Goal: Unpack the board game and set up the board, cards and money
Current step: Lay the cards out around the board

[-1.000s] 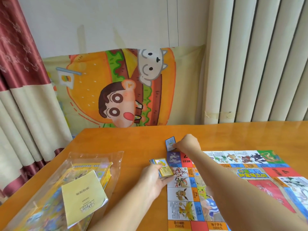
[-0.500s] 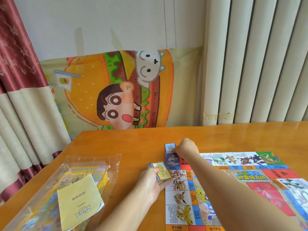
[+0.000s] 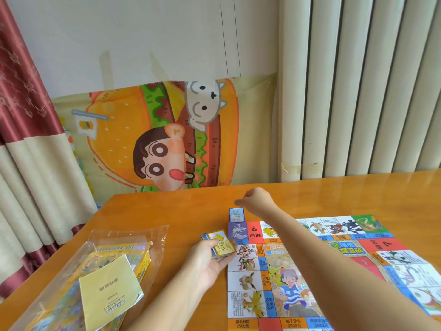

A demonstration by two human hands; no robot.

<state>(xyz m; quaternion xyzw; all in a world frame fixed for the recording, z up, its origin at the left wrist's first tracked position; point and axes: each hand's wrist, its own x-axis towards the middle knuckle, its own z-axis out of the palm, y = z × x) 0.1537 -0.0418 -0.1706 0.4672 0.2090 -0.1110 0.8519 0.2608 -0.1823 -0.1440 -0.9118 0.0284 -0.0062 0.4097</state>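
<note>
Upon the table (image 3: 155,211), the left hand (image 3: 207,262) gripped the card deck (image 3: 219,244) beside the board (image 3: 317,266); the right hand (image 3: 259,201), curled and empty, hung just past one laid card (image 3: 236,214). Laying cards seemed the step; next needed a pinch on the deck's top

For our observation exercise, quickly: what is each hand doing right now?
Left hand: holding the stack of cards.
Right hand: closed, fingers curled, nothing seen in it, above the single card.

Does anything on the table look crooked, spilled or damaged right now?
Nothing stands out. The board lies flat, showing only fold creases; the single card sits squarely off its far corner; the left hand holds the deck together; the booklet rests on the bagged box.
</note>
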